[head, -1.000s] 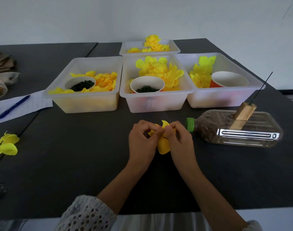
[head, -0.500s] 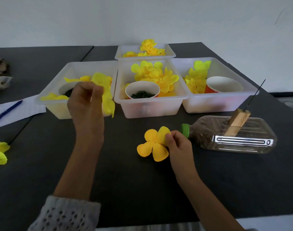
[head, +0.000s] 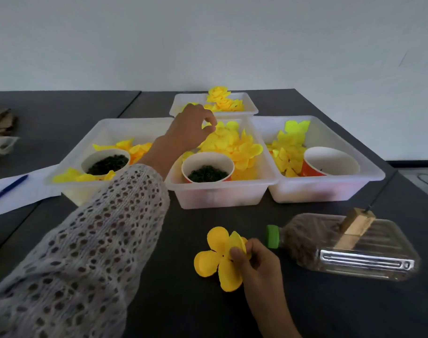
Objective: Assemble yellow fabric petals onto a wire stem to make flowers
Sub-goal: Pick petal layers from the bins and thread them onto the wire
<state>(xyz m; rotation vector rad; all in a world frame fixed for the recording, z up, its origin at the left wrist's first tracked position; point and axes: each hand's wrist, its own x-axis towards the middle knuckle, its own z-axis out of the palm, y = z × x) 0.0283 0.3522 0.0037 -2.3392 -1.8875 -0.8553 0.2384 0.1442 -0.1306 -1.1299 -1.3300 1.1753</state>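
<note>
From the head camera, the right hand [head: 253, 261] pinches a yellow petal flower [head: 220, 258] between thumb and curled fingers [head: 236, 253], holding it just above the dark desk [head: 183, 301] beside the green cap of a clear bottle [head: 354, 247] lying on its side; the flower's right petals are hidden behind that hand. The left hand [head: 189, 129], in a knit sleeve [head: 86, 240], reaches over the middle bin [head: 220, 191] with fingertips drawn together at its heap of loose yellow petals [head: 232, 145]; whether a petal is caught between them is too small to tell. A paper cup [head: 207, 167] of dark bits sits in that bin. A wooden block [head: 356, 225] on the bottle carries a thin wire [head: 378, 195], blurred against the desk. The left bin [head: 71, 189] is partly covered by the sleeve
</note>
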